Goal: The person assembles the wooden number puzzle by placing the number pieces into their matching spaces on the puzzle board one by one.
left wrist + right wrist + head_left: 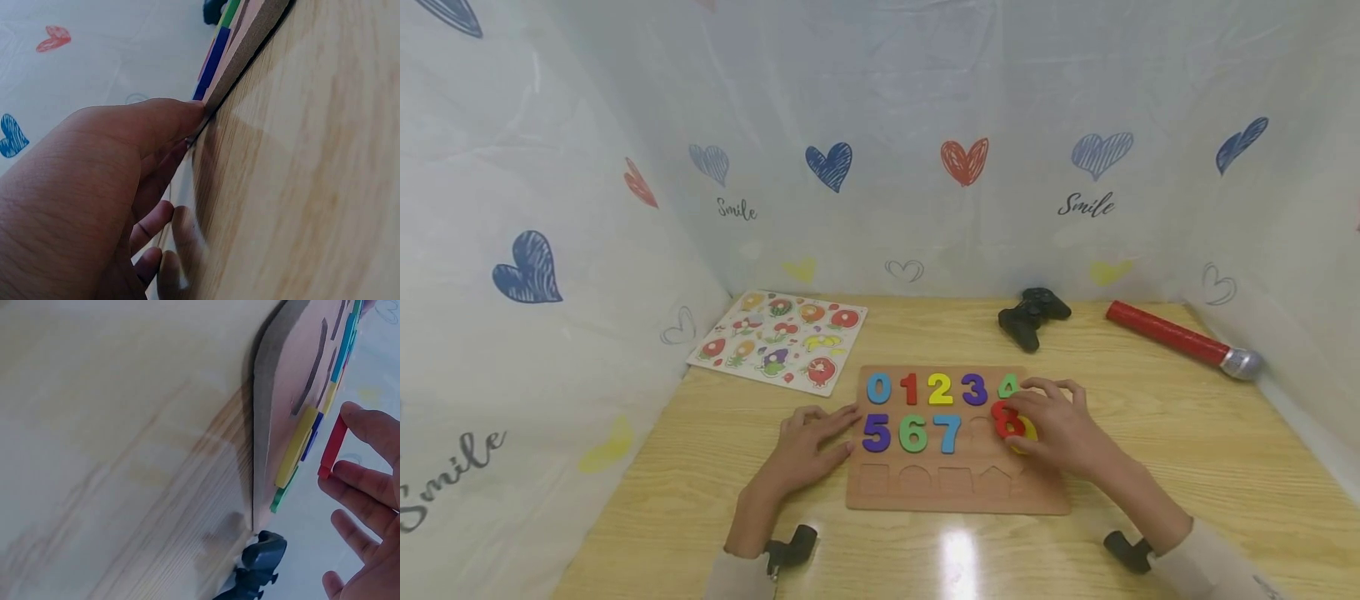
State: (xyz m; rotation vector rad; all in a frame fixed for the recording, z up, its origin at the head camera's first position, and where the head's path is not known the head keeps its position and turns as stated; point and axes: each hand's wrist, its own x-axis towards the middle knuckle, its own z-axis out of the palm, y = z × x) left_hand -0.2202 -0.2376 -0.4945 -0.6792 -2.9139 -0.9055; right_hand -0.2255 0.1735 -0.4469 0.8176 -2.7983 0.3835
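A wooden number puzzle board lies on the table, with coloured digits 0 to 7 in two rows. My right hand pinches a red number 8 between thumb and fingers, raised above the board's right side. Beneath it, a yellow number piece sits at the right end of the second row, partly hidden in the head view. One recess beside the blue 7 holds no piece. My left hand touches the board's left edge with its fingertips, near the purple 5.
A fruit picture puzzle lies at the back left. Behind the board is a black game controller. A red toy microphone rests at the back right. White sheeting with printed hearts encloses the table's back and sides.
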